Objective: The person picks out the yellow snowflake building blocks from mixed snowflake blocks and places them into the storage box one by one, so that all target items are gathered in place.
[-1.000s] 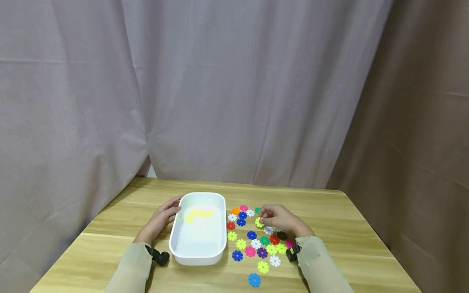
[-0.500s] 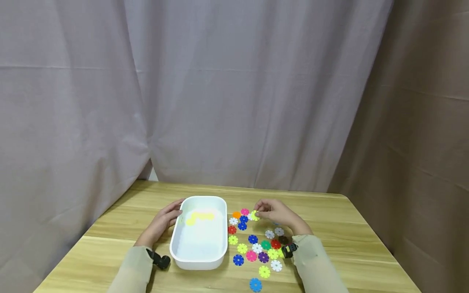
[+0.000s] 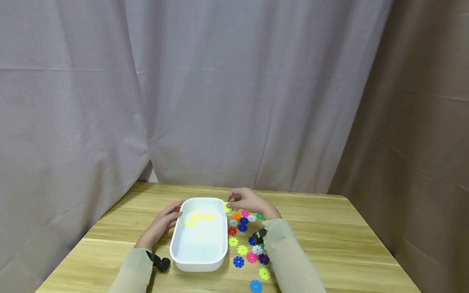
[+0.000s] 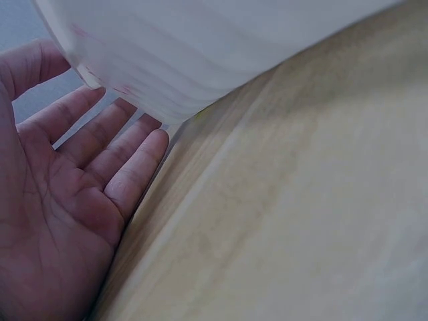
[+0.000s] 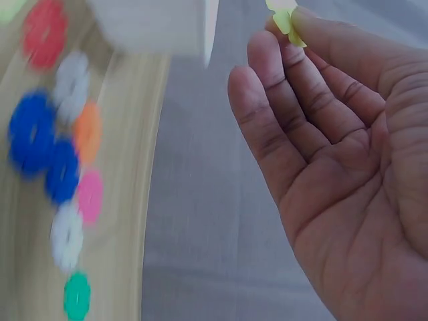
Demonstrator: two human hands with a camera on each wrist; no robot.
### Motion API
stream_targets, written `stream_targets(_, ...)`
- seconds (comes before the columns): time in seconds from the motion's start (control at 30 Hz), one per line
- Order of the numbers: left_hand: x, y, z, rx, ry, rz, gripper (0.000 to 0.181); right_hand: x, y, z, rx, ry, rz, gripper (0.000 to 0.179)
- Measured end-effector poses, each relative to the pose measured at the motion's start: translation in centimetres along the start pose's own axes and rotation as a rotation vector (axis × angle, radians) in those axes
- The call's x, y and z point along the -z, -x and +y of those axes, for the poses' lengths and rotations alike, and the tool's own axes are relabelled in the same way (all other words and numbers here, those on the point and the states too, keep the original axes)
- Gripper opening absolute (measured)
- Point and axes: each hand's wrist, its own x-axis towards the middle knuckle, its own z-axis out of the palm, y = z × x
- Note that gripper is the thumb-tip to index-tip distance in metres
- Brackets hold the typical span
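Observation:
My right hand pinches a yellow-green notched plastic disc between thumb and fingertips. It holds the disc at the far right corner of the white tray, level with the rim in the head view. In the right wrist view the disc shows edge-on at the thumb tip, the other fingers loosely bent. My left hand rests against the tray's left side. In the left wrist view its fairly straight fingers lie along the tray's outer wall. Several yellow discs lie inside the tray.
Right of the tray, many notched discs lie scattered on the wooden table: blue, pink, orange, purple and other colours. My right forearm covers some. Grey curtains hang behind the table.
My right hand has lifted the yellow-green disc from among the scattered discs and carried it left to the tray's far right corner. The left hand and the tray stay put.

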Motion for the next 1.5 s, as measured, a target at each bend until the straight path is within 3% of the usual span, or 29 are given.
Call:
stream_targets(0.17,0.0,-0.1,-0.2,0.001,0.015,-0.006,0.055,-1.5,-2.4,-1.2,0.003,-0.084,-0.046,0.013)
stream_targets(0.33,-0.2,-0.4,-0.2,0.007,0.017,0.006,0.054,-2.7,-4.1,-2.2,0.011,-0.093,-0.075,0.013)
stream_targets(0.77,-0.5,-0.5,0.1,0.013,0.012,0.013,0.053,-5.5,-5.9,-3.4,0.017,-0.11,-0.129,0.012)
stream_targets(1.13,-0.5,-0.3,0.1,0.003,0.013,0.006,0.055,-6.6,-7.2,-3.7,-0.041,0.003,-0.221,0.01)
stream_targets(1.5,-0.6,-0.1,0.4,-0.029,0.014,-0.023,0.057,-6.5,-7.1,-3.5,-0.135,0.148,-0.304,0.024)
